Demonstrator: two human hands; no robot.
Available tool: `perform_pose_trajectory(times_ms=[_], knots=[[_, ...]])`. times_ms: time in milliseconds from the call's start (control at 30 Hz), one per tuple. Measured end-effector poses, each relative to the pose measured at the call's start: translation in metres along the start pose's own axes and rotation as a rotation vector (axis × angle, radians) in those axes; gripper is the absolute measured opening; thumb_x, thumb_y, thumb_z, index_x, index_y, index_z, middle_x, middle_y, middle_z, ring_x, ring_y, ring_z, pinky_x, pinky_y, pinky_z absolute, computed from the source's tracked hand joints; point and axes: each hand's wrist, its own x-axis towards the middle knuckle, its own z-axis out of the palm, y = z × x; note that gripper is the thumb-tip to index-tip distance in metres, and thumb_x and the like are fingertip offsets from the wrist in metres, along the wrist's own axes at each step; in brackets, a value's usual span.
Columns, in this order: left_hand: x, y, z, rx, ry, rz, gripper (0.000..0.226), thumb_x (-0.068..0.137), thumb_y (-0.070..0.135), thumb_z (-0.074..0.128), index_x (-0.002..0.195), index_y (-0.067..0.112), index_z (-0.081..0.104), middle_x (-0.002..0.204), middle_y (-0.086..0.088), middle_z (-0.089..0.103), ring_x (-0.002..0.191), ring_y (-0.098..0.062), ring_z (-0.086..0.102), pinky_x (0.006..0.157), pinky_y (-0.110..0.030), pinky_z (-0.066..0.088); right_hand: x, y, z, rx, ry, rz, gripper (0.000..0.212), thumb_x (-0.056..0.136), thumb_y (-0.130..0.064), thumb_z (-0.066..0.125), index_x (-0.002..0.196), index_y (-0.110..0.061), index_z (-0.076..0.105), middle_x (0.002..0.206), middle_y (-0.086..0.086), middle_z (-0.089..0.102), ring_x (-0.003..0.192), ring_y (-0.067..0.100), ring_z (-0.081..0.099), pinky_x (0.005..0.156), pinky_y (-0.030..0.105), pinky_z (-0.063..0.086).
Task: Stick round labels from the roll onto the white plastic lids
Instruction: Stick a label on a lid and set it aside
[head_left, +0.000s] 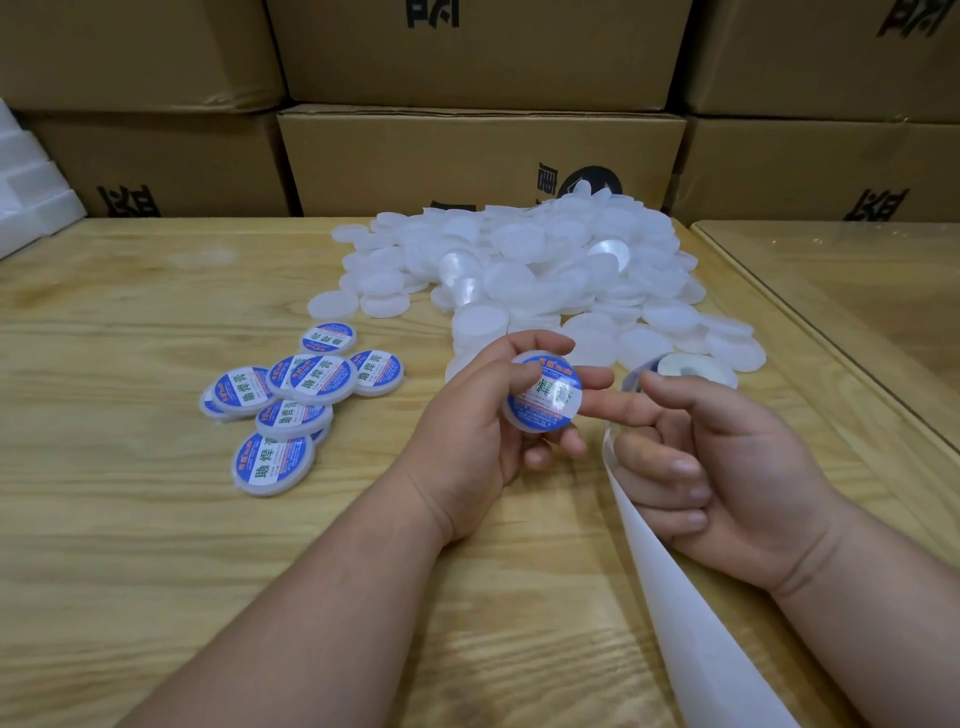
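The left hand (483, 415) grips one labelled lid (543, 395) between thumb and curled fingers (540, 340), face tilted up toward the camera, probably so the label can be checked and smoothed; the thumb lies across the left part of the label, pressing it down. The right hand (727, 467) comes in from the right, index finger straight and touching the lid's right edge, apparently rubbing the sticker flat; its other fingers are curled round the white backing strip (670, 597), which trails toward the near edge of the desk (156, 571), so the strip is kept taut and out of the way. The label roll (680, 366) sits just beyond the right hand, close by for the next peel; only part of it shows.

Far and centre lies the heap of blank white lids (545, 265), within reach of either hand; finished labelled lids (296, 395) are dropped in a loose overlapping pile to the left, well apart from the blanks, which keeps done and undone from mixing.

As for writing: each label is blue-rimmed with a white band carrying large green Chinese characters, 助焊膏; the small red and white print is too fine to read. Cardboard boxes (478, 156) stacked along the far side bear bold black characters, cut off; white foam (31, 182) sits far left.
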Motion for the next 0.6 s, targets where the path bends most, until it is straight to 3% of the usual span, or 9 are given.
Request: perform_pose_trajectory(times_ms=[367, 600], knots=[[-0.0005, 0.0004, 0.0009, 0.003, 0.005, 0.012, 0.025, 0.083, 0.023, 0.045, 0.103, 0.018, 0.058, 0.109, -0.018, 0.074, 0.058, -0.027, 0.057, 0.049, -0.03, 0.027, -0.0004, 0.0002, 0.0023, -0.011, -0.001, -0.011, 0.045, 0.075, -0.038, 0.065, 0.102, -0.005, 0.077, 0.042, -0.003, 0.035, 0.042, 0.01, 0.011, 0.035, 0.015, 0.017], [-0.0008, 0.0004, 0.0008, 0.035, 0.006, 0.05, 0.02, 0.085, 0.02, 0.051, 0.084, 0.03, 0.069, 0.11, -0.018, 0.075, 0.058, -0.027, 0.058, 0.05, -0.029, 0.029, -0.0011, 0.0002, 0.003, -0.002, 0.0, -0.006, 0.046, 0.077, -0.037, 0.064, 0.105, -0.003, 0.077, 0.042, -0.003, 0.034, 0.041, 0.01, 0.011, 0.035, 0.015, 0.017]])
